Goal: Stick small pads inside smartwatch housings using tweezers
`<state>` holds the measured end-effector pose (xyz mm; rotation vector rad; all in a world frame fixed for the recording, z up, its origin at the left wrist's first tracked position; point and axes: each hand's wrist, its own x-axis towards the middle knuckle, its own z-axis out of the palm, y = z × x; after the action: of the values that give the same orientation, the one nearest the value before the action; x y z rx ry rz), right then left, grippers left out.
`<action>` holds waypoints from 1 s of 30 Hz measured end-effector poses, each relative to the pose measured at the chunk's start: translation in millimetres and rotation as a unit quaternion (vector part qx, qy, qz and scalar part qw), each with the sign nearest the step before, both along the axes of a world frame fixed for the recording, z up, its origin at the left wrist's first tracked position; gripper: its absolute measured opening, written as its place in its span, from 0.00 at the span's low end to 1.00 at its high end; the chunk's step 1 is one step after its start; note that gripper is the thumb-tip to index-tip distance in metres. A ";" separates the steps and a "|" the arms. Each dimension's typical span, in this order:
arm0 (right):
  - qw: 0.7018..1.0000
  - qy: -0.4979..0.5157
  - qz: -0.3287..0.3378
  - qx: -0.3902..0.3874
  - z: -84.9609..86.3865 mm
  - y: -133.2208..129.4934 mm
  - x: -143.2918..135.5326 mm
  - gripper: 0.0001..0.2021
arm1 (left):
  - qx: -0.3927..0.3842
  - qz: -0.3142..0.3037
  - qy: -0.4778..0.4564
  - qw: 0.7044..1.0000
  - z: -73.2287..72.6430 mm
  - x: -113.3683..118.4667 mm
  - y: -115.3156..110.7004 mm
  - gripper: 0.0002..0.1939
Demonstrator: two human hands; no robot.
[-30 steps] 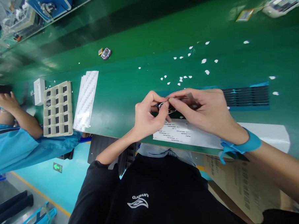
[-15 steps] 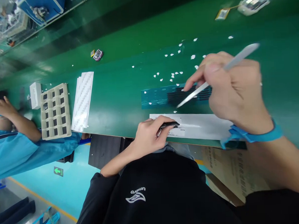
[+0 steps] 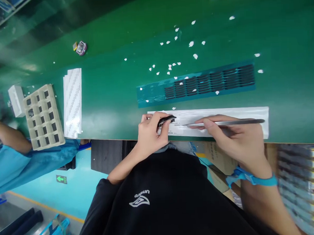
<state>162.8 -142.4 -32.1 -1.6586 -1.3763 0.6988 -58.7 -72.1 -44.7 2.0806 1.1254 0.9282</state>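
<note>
My left hand pinches a small black part between thumb and fingers at the left end of a white printed sheet. What the part is exactly, I cannot make out. My right hand grips a pair of slim metal tweezers, held nearly level over the sheet. Their tip points left, a short way from the black part. Behind the sheet lies a blue film strip bearing rows of thin black strips. A blue wrist strap circles my right wrist.
Small white bits lie scattered behind the film. To the left are white printed strips, a beige compartment tray and a white box. A co-worker's arm rests beyond the tray. A small purple-edged device sits further back.
My right hand has come down from above the blue film to the white sheet, bringing the tweezers close to the black part. My left hand keeps its pinch. The camera view has shifted.
</note>
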 end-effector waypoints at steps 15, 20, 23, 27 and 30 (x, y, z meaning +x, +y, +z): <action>0.992 0.092 0.081 -0.030 12.6 8.0 11.7 0.10 | -0.018 0.005 0.017 1.000 -3.6 0.0 2.5 0.05; 0.985 0.173 0.008 0.010 6.2 7.4 15.4 0.19 | -0.036 0.023 -0.046 0.998 -3.9 -1.6 6.2 0.04; 0.976 0.203 -0.055 0.060 10.0 15.1 9.2 0.20 | -0.080 0.028 -0.150 0.985 6.6 -3.4 9.7 0.06; 0.949 0.253 -0.115 0.152 28.4 34.6 -14.5 0.19 | -0.171 -0.030 -0.191 0.966 29.7 -4.2 16.6 0.07; 0.948 0.270 -0.078 0.152 38.1 47.7 -32.4 0.20 | -0.207 -0.060 -0.187 0.958 40.8 -2.1 23.0 0.06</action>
<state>130.4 -94.7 5.9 -1.1965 -0.8954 0.7363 -60.8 -49.0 -3.9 1.5377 0.8901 0.8909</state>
